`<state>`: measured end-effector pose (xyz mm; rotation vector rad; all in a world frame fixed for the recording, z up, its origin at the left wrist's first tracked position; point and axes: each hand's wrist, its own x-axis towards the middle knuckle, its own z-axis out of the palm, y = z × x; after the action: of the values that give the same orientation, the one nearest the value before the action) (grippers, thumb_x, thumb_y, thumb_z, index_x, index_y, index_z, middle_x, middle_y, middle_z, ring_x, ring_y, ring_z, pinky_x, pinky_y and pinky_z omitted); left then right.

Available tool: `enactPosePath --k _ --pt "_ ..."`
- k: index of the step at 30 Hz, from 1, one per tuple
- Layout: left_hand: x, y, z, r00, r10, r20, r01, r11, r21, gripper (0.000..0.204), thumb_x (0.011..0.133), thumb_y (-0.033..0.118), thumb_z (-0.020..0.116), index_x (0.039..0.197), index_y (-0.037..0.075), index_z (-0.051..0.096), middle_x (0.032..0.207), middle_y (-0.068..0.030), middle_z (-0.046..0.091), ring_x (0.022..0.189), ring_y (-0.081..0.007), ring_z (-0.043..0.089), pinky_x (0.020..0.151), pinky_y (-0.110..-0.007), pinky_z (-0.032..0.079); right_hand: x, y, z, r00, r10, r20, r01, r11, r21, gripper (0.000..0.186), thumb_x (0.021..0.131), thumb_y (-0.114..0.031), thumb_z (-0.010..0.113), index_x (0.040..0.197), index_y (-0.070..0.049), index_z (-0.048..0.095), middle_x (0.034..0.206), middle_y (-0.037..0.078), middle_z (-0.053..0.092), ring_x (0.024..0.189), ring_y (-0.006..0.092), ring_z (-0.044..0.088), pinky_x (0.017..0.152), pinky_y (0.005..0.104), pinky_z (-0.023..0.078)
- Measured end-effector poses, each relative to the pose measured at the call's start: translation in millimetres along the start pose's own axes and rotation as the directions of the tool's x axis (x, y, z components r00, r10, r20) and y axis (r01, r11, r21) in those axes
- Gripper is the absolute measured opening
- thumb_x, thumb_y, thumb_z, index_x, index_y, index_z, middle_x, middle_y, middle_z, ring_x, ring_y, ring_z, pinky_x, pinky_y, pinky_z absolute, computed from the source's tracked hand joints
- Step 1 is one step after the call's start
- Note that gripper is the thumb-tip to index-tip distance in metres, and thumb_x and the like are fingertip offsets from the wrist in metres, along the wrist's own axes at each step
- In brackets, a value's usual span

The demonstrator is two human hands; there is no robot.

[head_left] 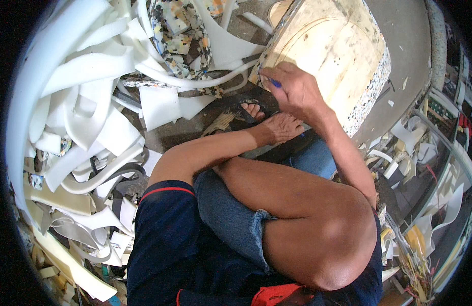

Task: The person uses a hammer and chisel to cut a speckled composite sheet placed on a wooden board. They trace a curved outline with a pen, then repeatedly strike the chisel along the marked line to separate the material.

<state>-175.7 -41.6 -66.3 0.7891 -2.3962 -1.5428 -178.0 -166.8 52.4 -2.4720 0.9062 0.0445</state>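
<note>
My right hand [297, 91] is closed around a slim blue pen-like tool [272, 81]. The tool's tip is at the left edge of a pale wooden board [333, 51]. Speckled foam [376, 81] shows along the board's right side, and the wood has a curved outline on its face. Below the right hand, my left hand [283, 127] lies with its fingers stretched out by the board's near corner, over my bent leg. Its fingertips sit beside a small blue spot that I cannot make out.
White foam offcuts [88, 66] are heaped along the left. A ring of speckled foam [180, 41] lies at the top. My sandalled foot [254, 111] is just left of the board. On the right, more scraps [409, 137] lie near a rack.
</note>
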Motion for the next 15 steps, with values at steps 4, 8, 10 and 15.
enactPosePath --k 4,8,10,15 --pt "-9 -3 11 0.941 0.090 -0.325 -0.069 0.995 0.076 0.046 0.103 0.030 0.045 0.142 0.007 0.051 0.154 -0.0192 0.044 0.144 -0.0349 0.040 0.122 -0.052 0.025 -27 -7 24 0.995 -0.101 -0.028 0.097 0.990 -0.106 0.030 0.083 -0.015 0.070 0.112 -0.007 0.069 0.090 0.009 0.061 0.087 0.0259 0.066 0.069 0.0381 0.056" --pt "-8 -11 23 0.931 0.109 -0.348 -0.070 0.990 0.123 0.047 0.102 0.031 0.047 0.143 0.007 0.050 0.155 -0.0194 0.043 0.144 -0.0353 0.040 0.122 -0.052 0.025 -52 -11 42 0.998 -0.066 0.005 0.066 0.987 -0.148 0.033 0.083 -0.018 0.067 0.115 -0.009 0.065 0.092 0.006 0.056 0.089 0.0241 0.060 0.073 0.0385 0.053" --pt "-5 -14 23 0.944 0.111 -0.310 -0.058 0.983 0.177 0.048 0.102 0.032 0.048 0.143 0.007 0.050 0.155 -0.0196 0.043 0.144 -0.0356 0.039 0.122 -0.052 0.025 -66 -13 46 0.997 -0.071 -0.011 0.069 0.985 -0.158 0.032 0.084 -0.018 0.066 0.115 -0.009 0.064 0.092 0.006 0.055 0.088 0.0247 0.060 0.075 0.0398 0.052" --pt "-2 -10 15 0.959 0.123 -0.256 -0.038 0.948 0.315 0.050 0.101 0.033 0.050 0.144 0.007 0.049 0.155 -0.0199 0.042 0.145 -0.0362 0.038 0.122 -0.052 0.024 -88 -16 48 0.996 -0.050 -0.078 0.039 0.988 -0.147 0.032 0.085 -0.017 0.066 0.116 -0.010 0.063 0.091 0.006 0.056 0.086 0.0255 0.059 0.080 0.0416 0.050"
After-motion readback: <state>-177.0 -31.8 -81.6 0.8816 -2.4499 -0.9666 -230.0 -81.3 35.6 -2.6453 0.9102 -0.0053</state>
